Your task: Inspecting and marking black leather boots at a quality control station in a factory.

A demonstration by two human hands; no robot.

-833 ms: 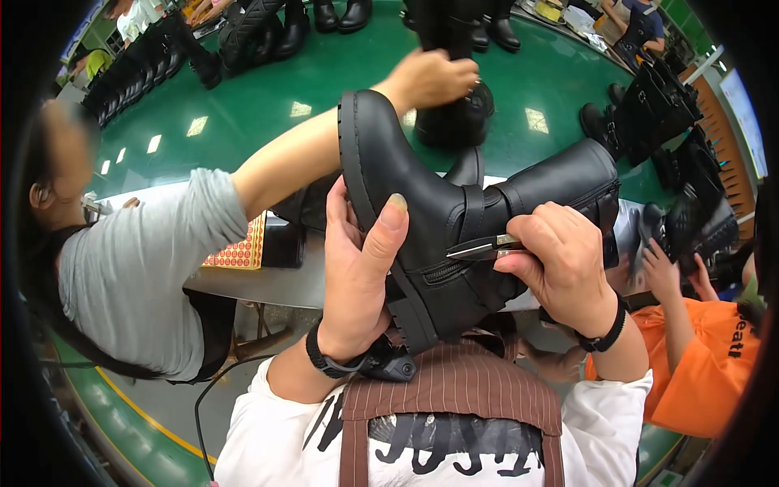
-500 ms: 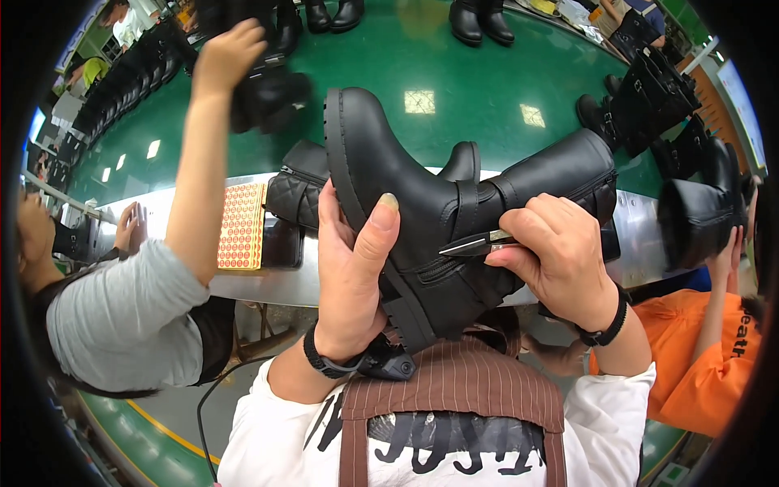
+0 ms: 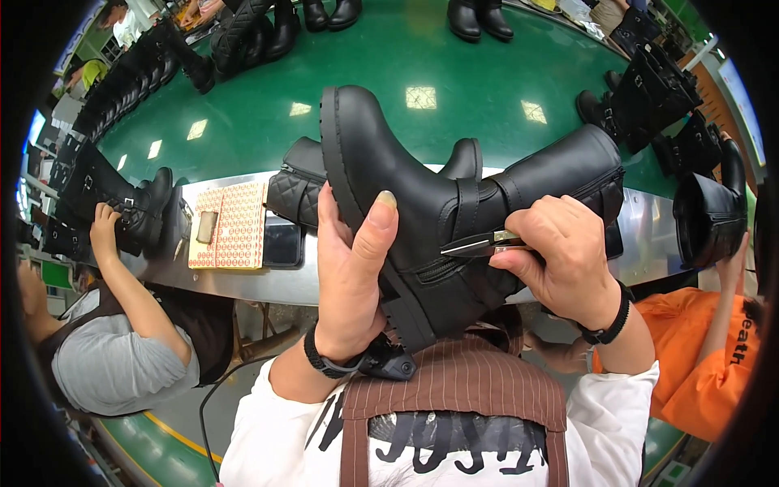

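Observation:
A black leather boot [image 3: 398, 158] lies on its side in front of me, its toe up and to the left and its shaft toward the right. My left hand [image 3: 353, 280] grips it under the sole near the heel, thumb resting on the boot's side. Closed around a pair of dark pointed thread snips [image 3: 475, 244], my right hand [image 3: 564, 256] holds their tips at the end of the zipper [image 3: 436, 271] by the ankle. Straps cross the ankle just above. Another black boot with a quilted panel [image 3: 299, 199] lies partly hidden behind.
Left on the metal table edge [image 3: 292, 286] are sticker sheets [image 3: 241, 219] with a small block [image 3: 207, 227] on top, and a dark flat object [image 3: 284, 243]. A co-worker's hand [image 3: 104, 231] touches a buckled boot [image 3: 150, 207]. At right, an orange-shirted co-worker [image 3: 690, 357] holds another boot [image 3: 704, 219].
The left co-worker's arm has drawn back from the green table to a boot at far left. A boot blurred there before is gone from that spot. My hands barely shift.

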